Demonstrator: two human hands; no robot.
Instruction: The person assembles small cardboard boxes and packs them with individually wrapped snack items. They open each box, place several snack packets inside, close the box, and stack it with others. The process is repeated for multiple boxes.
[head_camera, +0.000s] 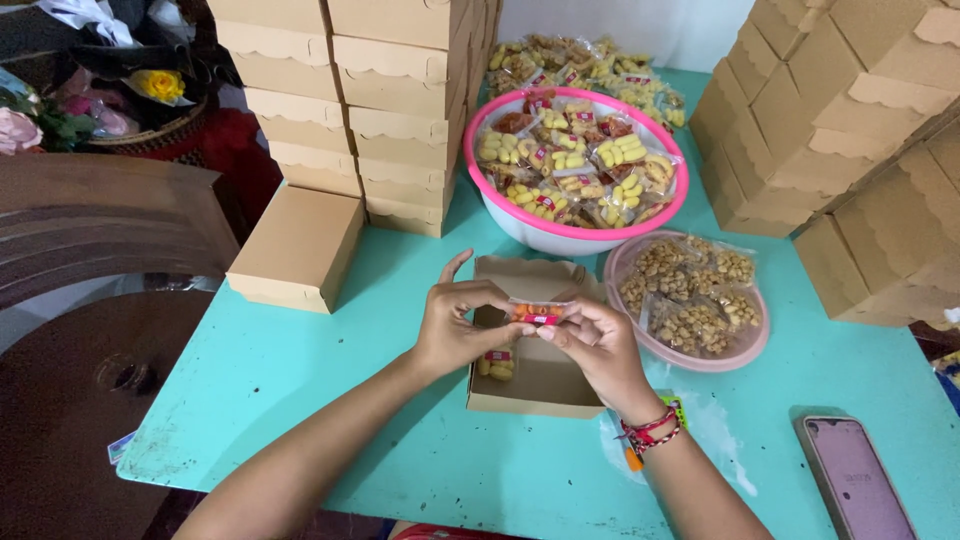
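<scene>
A view looking down at a turquoise desk (300, 400). At far left, off the desk, sits a basket of artificial flowers (140, 90). On the desk's left part lies one closed brown cardboard box (298, 247), with a tall stack of closed boxes (350, 100) behind it.

In the middle, the left hand (455, 325) and the right hand (598, 345) meet above an open cardboard box (540, 385). Both hands pinch a small clear snack packet (538, 314) with a red label, the left hand's fingertips on its left end and the right hand's on its right end, so the packet hangs between them just over the box's opening. A second snack packet (498, 363) with yellow pieces lies inside the box at its left wall, partly hidden under the left hand. The right wrist wears a red beaded bracelet (650, 430).

Behind the box stands a white basin with a pink rim (560, 235), heaped with similar packets. Just right of the box, a shallow pink tray (745, 350) holds bags of brown nuts. More stacked boxes (850, 150) fill the right side. A phone (857, 478) lies flat at the desk's near right corner.
</scene>
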